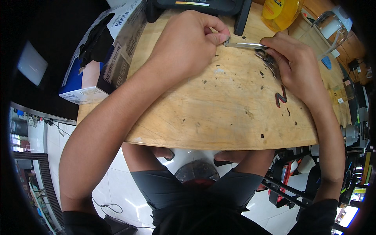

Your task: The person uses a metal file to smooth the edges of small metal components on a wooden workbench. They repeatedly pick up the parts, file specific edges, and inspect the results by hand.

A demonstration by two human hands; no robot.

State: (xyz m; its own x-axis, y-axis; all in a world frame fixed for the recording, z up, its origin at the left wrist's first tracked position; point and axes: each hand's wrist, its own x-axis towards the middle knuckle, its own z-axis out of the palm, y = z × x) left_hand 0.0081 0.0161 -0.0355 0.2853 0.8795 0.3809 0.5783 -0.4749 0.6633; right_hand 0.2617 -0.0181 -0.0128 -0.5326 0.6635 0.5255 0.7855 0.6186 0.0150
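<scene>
Near the far edge of the wooden table [188, 125], my left hand [190, 41] pinches a small dark grey piece [227, 39] between thumb and fingertips. My right hand [291, 58] is closed round the right end of a slim silver metal tool [246, 45], which looks like tweezers or a narrow blade. Its tip points left and is at the small piece; whether it touches cannot be made out. Below my right fingers lie thin dark strips [268, 62], partly hidden by that hand. A bent black-and-red strip [281, 98] rests nearer to me.
Small black scraps [262, 136] are scattered over the tabletop. A glove box [113, 58] stands at the left, a black stand [203, 7] at the back. A bottle of yellow liquid [279, 15] and a clear plastic container [313, 35] are at the back right.
</scene>
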